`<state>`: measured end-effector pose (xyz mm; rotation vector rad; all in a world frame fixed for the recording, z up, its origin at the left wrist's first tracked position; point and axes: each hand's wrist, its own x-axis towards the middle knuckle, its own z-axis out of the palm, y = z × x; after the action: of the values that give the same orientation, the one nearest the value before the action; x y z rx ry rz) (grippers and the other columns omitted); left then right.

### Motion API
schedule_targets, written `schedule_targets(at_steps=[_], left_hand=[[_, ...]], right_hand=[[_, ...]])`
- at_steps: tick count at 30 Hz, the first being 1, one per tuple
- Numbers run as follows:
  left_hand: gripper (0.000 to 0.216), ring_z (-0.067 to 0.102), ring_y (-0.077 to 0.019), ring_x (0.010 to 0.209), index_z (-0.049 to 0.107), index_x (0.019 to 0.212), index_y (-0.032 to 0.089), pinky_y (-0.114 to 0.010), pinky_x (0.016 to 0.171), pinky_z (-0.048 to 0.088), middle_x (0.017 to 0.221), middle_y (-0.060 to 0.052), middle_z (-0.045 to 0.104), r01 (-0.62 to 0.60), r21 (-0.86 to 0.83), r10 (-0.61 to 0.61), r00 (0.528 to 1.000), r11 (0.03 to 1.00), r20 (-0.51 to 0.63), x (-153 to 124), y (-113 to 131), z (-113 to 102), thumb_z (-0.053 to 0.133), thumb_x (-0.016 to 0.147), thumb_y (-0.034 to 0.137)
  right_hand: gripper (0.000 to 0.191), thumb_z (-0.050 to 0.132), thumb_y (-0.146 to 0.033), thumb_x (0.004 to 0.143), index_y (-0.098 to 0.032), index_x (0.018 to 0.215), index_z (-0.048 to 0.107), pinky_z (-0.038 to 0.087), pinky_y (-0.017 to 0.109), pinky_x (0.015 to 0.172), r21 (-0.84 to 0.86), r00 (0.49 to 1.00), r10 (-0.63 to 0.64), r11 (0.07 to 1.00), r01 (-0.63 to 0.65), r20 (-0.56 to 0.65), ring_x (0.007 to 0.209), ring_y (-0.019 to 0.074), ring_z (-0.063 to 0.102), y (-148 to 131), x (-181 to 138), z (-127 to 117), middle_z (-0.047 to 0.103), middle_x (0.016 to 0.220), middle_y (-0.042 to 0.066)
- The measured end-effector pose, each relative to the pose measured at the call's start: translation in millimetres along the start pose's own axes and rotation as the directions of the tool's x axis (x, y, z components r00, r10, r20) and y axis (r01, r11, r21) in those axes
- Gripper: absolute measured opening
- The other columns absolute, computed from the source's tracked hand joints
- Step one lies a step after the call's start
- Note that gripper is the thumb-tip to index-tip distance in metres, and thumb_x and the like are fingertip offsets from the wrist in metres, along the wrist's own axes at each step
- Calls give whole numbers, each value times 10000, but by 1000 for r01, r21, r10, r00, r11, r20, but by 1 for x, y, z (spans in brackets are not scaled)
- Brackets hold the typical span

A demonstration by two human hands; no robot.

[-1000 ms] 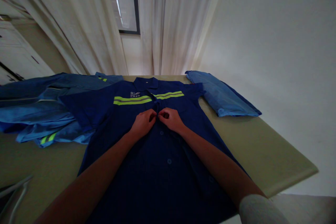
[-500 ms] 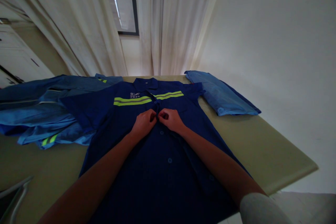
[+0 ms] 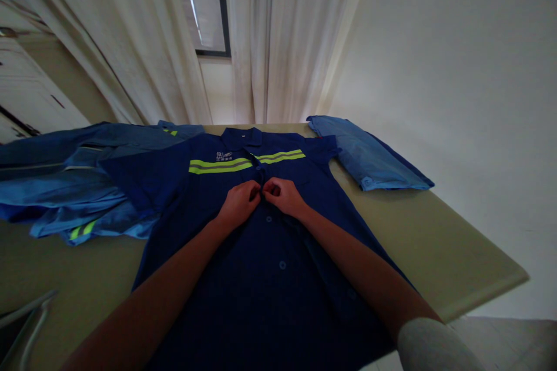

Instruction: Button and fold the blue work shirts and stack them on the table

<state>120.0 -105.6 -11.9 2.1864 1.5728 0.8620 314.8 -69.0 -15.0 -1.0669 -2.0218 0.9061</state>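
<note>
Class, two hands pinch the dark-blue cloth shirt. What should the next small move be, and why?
Probably a slight roll of the pinched cloth at the front of the shirt: the left hand and right hand nearly meet there, between two round blue buttons, perhaps hiding another.

Shirt [image 3: 243,301], centre: woven cloth, matt. Stripe [image 3: 220,167] on it: smooth, tape-like. Button [image 3: 282,265], below centre: smooth, plastic by look. Clothes [image 3: 87,185], left: matt cloth, rumpled. Folded garment [image 3: 357,151], right of centre: matt cloth. Table [image 3: 439,243], lower right: smooth, low sheen. Curtains [image 3: 289,40], top: soft matt cloth. Wall [image 3: 461,98], right: smooth, matt.
</note>
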Motion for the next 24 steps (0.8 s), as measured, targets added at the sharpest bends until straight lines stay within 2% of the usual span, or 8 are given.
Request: schedule_targets(at_steps=[7, 13, 18, 24], left_hand=[[174, 759, -207, 856, 705, 1001, 229, -322, 811, 579, 906, -20, 793, 47, -223, -47, 999, 974, 4, 2, -6, 1, 617, 857, 190], [238, 758, -218, 827, 724, 1018, 196, -332, 776, 601, 902, -49, 798, 106, -346, -112, 994, 932, 1, 7, -9, 0, 677, 877, 382], [214, 758, -220, 837, 715, 993, 193, -335, 773, 586, 891, -46, 794, 158, -398, -151, 987, 904, 49, 11, -14, 1, 686, 826, 323], [316, 703, -181, 722, 648, 1094, 204, -297, 691, 538, 797, 13, 736, 125, -470, -116, 992, 874, 47, 10, -16, 3, 700, 792, 285]], right_hand=[[76, 742, -188, 840, -183, 915, 729, 449, 227, 648, -70, 999, 37, 997, -36, 9, 663, 122, 623, -3, 3, 4, 719, 776, -13], [63, 737, -183, 851, -187, 911, 716, 436, 233, 660, -140, 999, 31, 990, -34, -26, 669, 128, 631, -6, 0, 7, 710, 755, -17], [87, 765, -165, 830, -181, 889, 703, 430, 232, 654, -150, 998, 61, 987, -62, -8, 661, 127, 625, -6, 2, 6, 694, 737, -23], [93, 765, -246, 887, -176, 885, 703, 435, 237, 660, -56, 997, 66, 996, -63, 39, 672, 126, 605, -4, 4, 0, 693, 761, -13]])
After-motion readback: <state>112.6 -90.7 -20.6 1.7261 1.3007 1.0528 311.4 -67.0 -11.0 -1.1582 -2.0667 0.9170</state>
